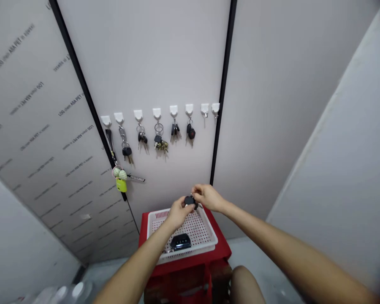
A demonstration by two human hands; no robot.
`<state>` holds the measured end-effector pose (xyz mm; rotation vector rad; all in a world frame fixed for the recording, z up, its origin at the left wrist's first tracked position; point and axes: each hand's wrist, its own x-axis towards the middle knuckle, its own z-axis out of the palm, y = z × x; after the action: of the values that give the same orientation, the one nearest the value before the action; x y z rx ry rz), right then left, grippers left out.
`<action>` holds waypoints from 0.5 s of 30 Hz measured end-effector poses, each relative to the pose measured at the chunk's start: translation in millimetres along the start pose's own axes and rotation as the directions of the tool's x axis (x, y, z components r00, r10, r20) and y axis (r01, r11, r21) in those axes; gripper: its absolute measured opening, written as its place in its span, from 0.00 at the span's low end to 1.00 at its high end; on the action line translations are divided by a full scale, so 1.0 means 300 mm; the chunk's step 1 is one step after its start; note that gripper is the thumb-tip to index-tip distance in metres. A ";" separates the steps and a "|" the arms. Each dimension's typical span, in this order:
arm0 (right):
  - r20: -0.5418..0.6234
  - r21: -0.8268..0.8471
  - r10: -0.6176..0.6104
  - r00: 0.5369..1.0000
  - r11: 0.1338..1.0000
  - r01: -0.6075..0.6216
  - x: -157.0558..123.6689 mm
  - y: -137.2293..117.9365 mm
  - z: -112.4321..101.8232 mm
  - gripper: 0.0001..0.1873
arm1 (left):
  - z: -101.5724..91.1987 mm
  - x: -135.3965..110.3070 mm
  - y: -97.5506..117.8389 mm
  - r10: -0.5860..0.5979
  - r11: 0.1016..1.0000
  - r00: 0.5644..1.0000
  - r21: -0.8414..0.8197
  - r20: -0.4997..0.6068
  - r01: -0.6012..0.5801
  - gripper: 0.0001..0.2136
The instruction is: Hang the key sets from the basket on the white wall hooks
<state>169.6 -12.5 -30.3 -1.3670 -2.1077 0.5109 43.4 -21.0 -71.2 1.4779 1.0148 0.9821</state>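
Keys (189, 200) in left hand (177, 213); right hand (209, 197) touching

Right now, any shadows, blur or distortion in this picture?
In the head view, the hanging keys cast faint shadows on the wall; the right forearm looks stretched and softer near the frame edge; the black item in the left hand lacks clear detail.

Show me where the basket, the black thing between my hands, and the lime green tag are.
Basket (199, 228): head view, on a bare part of its perforated floor.
Black thing (189, 200): head view, on its dark, rounded face.
Lime green tag (121, 185): head view, on the middle of its body.
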 end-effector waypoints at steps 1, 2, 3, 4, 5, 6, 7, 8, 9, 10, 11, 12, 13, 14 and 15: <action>-0.046 0.010 -0.007 0.999 1.000 0.007 0.018 -0.007 -0.027 0.07 | -0.001 0.019 0.032 0.008 1.000 0.999 0.006 -0.033 -0.008 0.12; -0.099 0.010 -0.020 0.995 1.000 0.021 0.035 -0.016 -0.056 0.07 | -0.002 0.040 0.069 0.023 1.000 0.997 0.016 -0.075 -0.022 0.12; -0.157 0.000 -0.041 0.987 0.999 0.042 0.053 -0.025 -0.088 0.07 | -0.005 0.062 0.109 0.048 0.999 0.992 0.025 -0.120 -0.045 0.13; -0.217 -0.022 -0.069 0.974 0.998 0.066 0.070 -0.037 -0.122 0.07 | -0.006 0.085 0.153 0.081 0.997 0.983 0.032 -0.164 -0.077 0.14; -0.273 -0.053 -0.102 0.957 0.994 0.091 0.085 -0.050 -0.157 0.07 | -0.008 0.107 0.199 0.118 0.993 0.972 0.035 -0.204 -0.113 0.15; -0.324 -0.088 -0.139 0.936 0.989 0.116 0.099 -0.065 -0.192 0.07 | -0.008 0.128 0.245 0.156 0.988 0.959 0.034 -0.235 -0.153 0.15; -0.370 -0.127 -0.178 0.912 0.982 0.140 0.111 -0.080 -0.226 0.07 | -0.008 0.147 0.291 0.194 0.981 0.947 0.033 -0.257 -0.192 0.14; -0.414 -0.168 -0.218 0.884 0.972 0.161 0.123 -0.096 -0.258 0.07 | -0.007 0.165 0.335 0.223 0.974 0.936 0.026 -0.272 -0.225 0.13; -0.455 -0.205 -0.255 0.853 0.962 0.178 0.135 -0.110 -0.288 0.07 | -0.006 0.180 0.374 0.241 0.969 0.929 0.016 -0.280 -0.247 0.11; -0.491 -0.228 -0.281 0.824 0.955 0.190 0.148 -0.122 -0.317 0.07 | -0.003 0.194 0.410 0.248 0.966 0.926 0.003 -0.286 -0.257 0.10; -0.527 -0.230 -0.290 0.799 0.954 0.194 0.163 -0.131 -0.344 0.07 | 0.000 0.208 0.440 0.246 0.966 0.925 -0.006 -0.289 -0.259 0.10; -0.563 -0.206 -0.277 0.779 0.959 0.192 0.180 -0.137 -0.369 0.07 | 0.003 0.221 0.465 0.245 0.966 0.923 -0.005 -0.295 -0.258 0.10; -0.598 -0.157 -0.242 0.764 0.970 0.185 0.201 -0.139 -0.392 0.07 | 0.008 0.235 0.486 0.252 0.965 0.919 0.010 -0.304 -0.262 0.10; -0.629 -0.087 -0.190 0.754 0.981 0.175 0.223 -0.140 -0.414 0.07 | 0.012 0.249 0.502 0.270 0.961 0.910 0.038 -0.316 -0.272 0.10; -0.655 -0.008 -0.129 0.745 0.986 0.164 0.247 -0.139 -0.435 0.07 | 0.017 0.263 0.517 0.299 0.954 0.896 0.076 -0.328 -0.290 0.11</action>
<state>201.3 39.7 112.9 -1.1157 -1.5779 -0.0053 87.1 37.2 86.8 1.5462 1.0624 1.4847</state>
